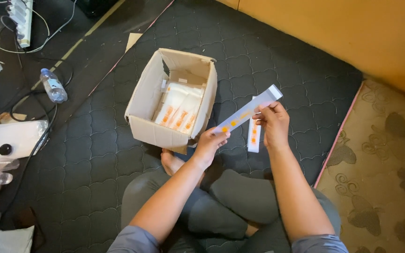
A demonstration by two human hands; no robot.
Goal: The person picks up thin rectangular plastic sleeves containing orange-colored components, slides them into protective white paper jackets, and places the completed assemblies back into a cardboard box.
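Observation:
I hold a long flat white strip package [247, 112] with orange marks between both hands, slanting up to the right. My left hand [209, 146] pinches its lower end; my right hand [272, 122] grips it near the upper end. A second white strip with orange marks [254, 137] lies on the dark quilted mat [277, 65] just under my right hand. An open cardboard box [142, 105] stands in front of me, with several similar white and orange packages [180, 108] inside.
A clear plastic water bottle [53, 85] lies on the mat at the left. Cables, a white power strip [20, 18] and white devices crowd the far left. A patterned beige rug [380, 154] lies at the right. My crossed legs [212, 206] are below.

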